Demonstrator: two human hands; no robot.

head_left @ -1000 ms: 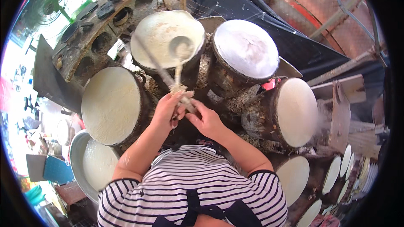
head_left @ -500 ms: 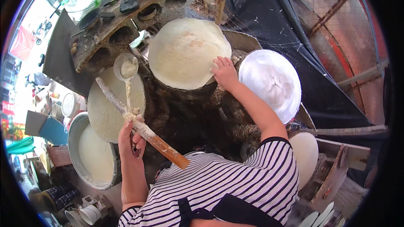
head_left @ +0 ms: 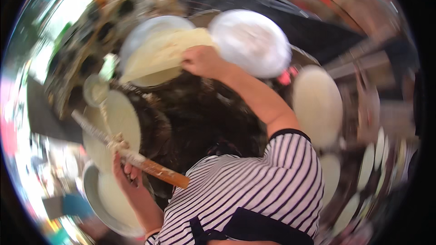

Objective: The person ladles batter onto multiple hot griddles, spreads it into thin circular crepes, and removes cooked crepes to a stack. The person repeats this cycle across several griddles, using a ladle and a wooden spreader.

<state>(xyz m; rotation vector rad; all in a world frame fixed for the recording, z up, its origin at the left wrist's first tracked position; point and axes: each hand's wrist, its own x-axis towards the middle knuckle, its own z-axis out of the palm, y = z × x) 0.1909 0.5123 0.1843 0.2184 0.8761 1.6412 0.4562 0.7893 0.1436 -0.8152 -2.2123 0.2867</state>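
Two hands: both at work, far apart, in a blurred view from the head camera.
Left hand (head_left: 129, 172): low on the left, fingers clenched round the ladle's wooden handle.
Ladle (head_left: 136, 156): a long stick running up and left from an orange-brown butt end near the striped shirt (head_left: 254, 190) to a small round cup (head_left: 94, 91), which hangs over the upper edge of the left drum; string is wound round the stick just above the hand.
Right hand (head_left: 204, 61): reached forward at arm's length, fingers pinching the edge of the sheet.
Sheet (head_left: 161, 54): thin, pale cream, partly lifted and folded over on the far-left drum, its right edge in the right hand.
Far-left drum (head_left: 141, 34): round top, whitish rim showing behind the sheet.
Far-right drum (head_left: 250, 43): round white top, just beside the right hand, touching or not I cannot tell.
Left drum (head_left: 118, 127): pale round top under the ladle's stick, between the cup and the left hand.
Right drum (head_left: 317, 104): cream top, well apart from both hands, beyond the right forearm.
Basin (head_left: 104, 199): metal, holding pale batter, just below the left hand.
Plates (head_left: 372, 172): several pale discs stacked on edge at the far right, too blurred to count.
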